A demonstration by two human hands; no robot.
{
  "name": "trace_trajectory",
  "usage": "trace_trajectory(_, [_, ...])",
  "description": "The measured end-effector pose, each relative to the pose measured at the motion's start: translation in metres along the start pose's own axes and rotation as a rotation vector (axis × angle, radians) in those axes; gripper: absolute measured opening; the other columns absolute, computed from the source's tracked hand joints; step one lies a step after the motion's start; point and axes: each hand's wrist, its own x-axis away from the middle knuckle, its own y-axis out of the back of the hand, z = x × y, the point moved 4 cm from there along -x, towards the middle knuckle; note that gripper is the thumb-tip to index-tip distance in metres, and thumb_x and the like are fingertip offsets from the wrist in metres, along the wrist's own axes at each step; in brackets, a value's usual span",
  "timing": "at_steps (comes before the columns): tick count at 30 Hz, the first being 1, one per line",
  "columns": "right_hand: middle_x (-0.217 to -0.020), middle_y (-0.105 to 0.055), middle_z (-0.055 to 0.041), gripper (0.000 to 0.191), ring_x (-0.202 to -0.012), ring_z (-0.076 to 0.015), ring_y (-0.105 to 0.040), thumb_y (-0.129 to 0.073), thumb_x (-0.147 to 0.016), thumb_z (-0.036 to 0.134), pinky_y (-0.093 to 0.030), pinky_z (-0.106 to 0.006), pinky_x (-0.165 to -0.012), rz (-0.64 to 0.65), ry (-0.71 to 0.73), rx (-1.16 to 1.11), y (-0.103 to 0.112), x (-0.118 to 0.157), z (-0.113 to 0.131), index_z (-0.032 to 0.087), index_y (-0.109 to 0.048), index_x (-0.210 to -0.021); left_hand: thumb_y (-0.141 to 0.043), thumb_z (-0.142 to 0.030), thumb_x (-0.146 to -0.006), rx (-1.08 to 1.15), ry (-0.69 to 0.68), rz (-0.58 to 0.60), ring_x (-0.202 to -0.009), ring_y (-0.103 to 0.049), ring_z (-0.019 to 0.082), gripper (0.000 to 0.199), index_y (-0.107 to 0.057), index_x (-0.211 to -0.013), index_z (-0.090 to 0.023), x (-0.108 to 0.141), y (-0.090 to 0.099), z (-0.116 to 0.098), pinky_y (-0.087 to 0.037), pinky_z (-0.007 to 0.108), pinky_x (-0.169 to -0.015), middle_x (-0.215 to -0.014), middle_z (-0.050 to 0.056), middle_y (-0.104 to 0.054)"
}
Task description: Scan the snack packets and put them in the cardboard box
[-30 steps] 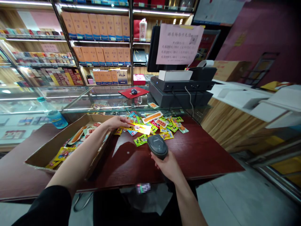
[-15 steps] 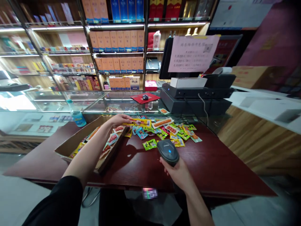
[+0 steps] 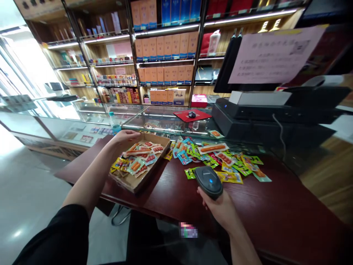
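Observation:
My left hand (image 3: 127, 136) hovers over the back left edge of a shallow cardboard box (image 3: 135, 184), its fingers loosely stretched out and no packet visible in them. Inside the box lie several sausage snack packets (image 3: 136, 165). My right hand (image 3: 220, 206) is wrapped round the handle of a dark barcode scanner (image 3: 209, 181), whose blue light is on. Beyond the scanner spreads a loose pile of small colourful packets (image 3: 209, 160), with a long sausage packet (image 3: 213, 148) on top and a yellow packet (image 3: 230, 177) at its near side.
The dark red table (image 3: 171, 195) meets a glass counter (image 3: 162, 119) at the back. A red mat (image 3: 190, 115) with a mouse, a blue bottle (image 3: 116, 127) and a black till (image 3: 248, 117) under a screen with a pink paper (image 3: 273, 59) stand beyond. Stocked shelves line the wall.
The view has swung left, showing more of the box. My left hand has moved left from beside the pile to the box, and the yellow packet it held is no longer visible in it.

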Motion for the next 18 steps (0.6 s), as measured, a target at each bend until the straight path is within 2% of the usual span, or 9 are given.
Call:
trace_trajectory(1, [-0.06, -0.068, -0.0056, 0.04, -0.048, -0.0186, -0.062, -0.074, -0.071, 0.054, -0.047, -0.027, -0.044, -0.003, 0.0, -0.001, -0.001, 0.0, 0.001, 0.015, -0.068, -0.081, -0.089, -0.055, -0.051, -0.013, -0.026, 0.012, -0.066, -0.062, 0.013, 0.055, -0.076, -0.083, -0.013, 0.0, -0.006, -0.001, -0.045, 0.022, -0.059, -0.072, 0.005, -0.07])
trace_trajectory(3, [-0.06, -0.067, -0.0057, 0.04, -0.048, -0.0185, -0.062, -0.074, -0.072, 0.054, -0.047, -0.027, -0.043, -0.012, 0.0, 0.002, 0.0, 0.001, 0.0, 0.015, -0.067, -0.081, -0.087, -0.056, -0.053, -0.034, -0.062, 0.089, -0.068, -0.061, 0.013, 0.052, -0.077, -0.083, -0.014, 0.0, -0.029, -0.004, -0.046, 0.023, -0.063, -0.075, 0.005, -0.071])
trace_trajectory(5, [-0.061, -0.068, -0.0061, 0.04, -0.048, -0.0183, -0.062, -0.073, -0.073, 0.054, -0.048, -0.027, -0.044, -0.027, 0.001, -0.004, 0.003, 0.002, -0.002, 0.016, -0.066, -0.082, -0.086, -0.056, -0.055, -0.071, -0.076, 0.199, -0.07, -0.061, 0.014, 0.05, -0.077, -0.083, -0.015, 0.0, -0.065, -0.007, -0.047, 0.024, -0.065, -0.076, 0.005, -0.071])
trace_trajectory(9, [-0.067, -0.07, -0.007, 0.039, -0.049, -0.0183, -0.062, -0.073, -0.075, 0.053, -0.049, -0.027, -0.044, -0.064, -0.007, -0.031, 0.014, 0.008, -0.009, 0.017, -0.065, -0.084, -0.082, -0.054, -0.061, -0.256, -0.125, 0.413, -0.069, -0.061, 0.016, 0.045, -0.079, -0.084, -0.016, 0.003, -0.148, -0.014, -0.045, 0.025, -0.064, -0.074, 0.004, -0.072])
trace_trajectory(11, [-0.067, -0.071, -0.0072, 0.038, -0.048, -0.0185, -0.062, -0.073, -0.075, 0.053, -0.049, -0.027, -0.044, -0.087, -0.01, -0.022, 0.021, 0.011, -0.011, 0.017, -0.065, -0.084, -0.083, -0.05, -0.061, -0.44, -0.199, 0.417, -0.073, -0.063, 0.019, 0.037, -0.079, -0.079, -0.018, 0.004, -0.181, -0.021, -0.044, 0.026, -0.068, -0.071, 0.003, -0.071])
trace_trajectory(14, [-0.062, -0.069, -0.0061, 0.037, -0.047, -0.0185, -0.061, -0.074, -0.074, 0.052, -0.047, -0.027, -0.044, -0.124, -0.016, 0.0, 0.032, 0.015, -0.012, 0.017, -0.065, -0.082, -0.084, -0.043, -0.061, -0.719, -0.31, 0.353, -0.084, -0.065, 0.025, 0.027, -0.078, -0.076, -0.021, 0.006, -0.219, -0.032, -0.043, 0.029, -0.079, -0.075, 0.005, -0.072])
trace_trajectory(16, [-0.059, -0.067, -0.0049, 0.036, -0.047, -0.0187, -0.061, -0.074, -0.074, 0.051, -0.046, -0.027, -0.043, -0.148, -0.026, 0.009, 0.038, 0.018, -0.012, 0.017, -0.064, -0.081, -0.082, -0.041, -0.064, -0.812, -0.365, 0.406, -0.085, -0.066, 0.026, 0.023, -0.079, -0.077, -0.022, 0.01, -0.242, -0.034, -0.042, 0.03, -0.08, -0.079, 0.007, -0.073])
trace_trajectory(18, [-0.057, -0.065, -0.0039, 0.036, -0.047, -0.0189, -0.06, -0.074, -0.075, 0.051, -0.046, -0.027, -0.043, -0.166, -0.034, 0.015, 0.043, 0.02, -0.012, 0.017, -0.064, -0.08, -0.079, -0.04, -0.067, -0.824, -0.408, 0.528, -0.08, -0.066, 0.026, 0.022, -0.079, -0.078, -0.021, 0.016, -0.266, -0.029, -0.043, 0.03, -0.075, -0.078, 0.008, -0.073])
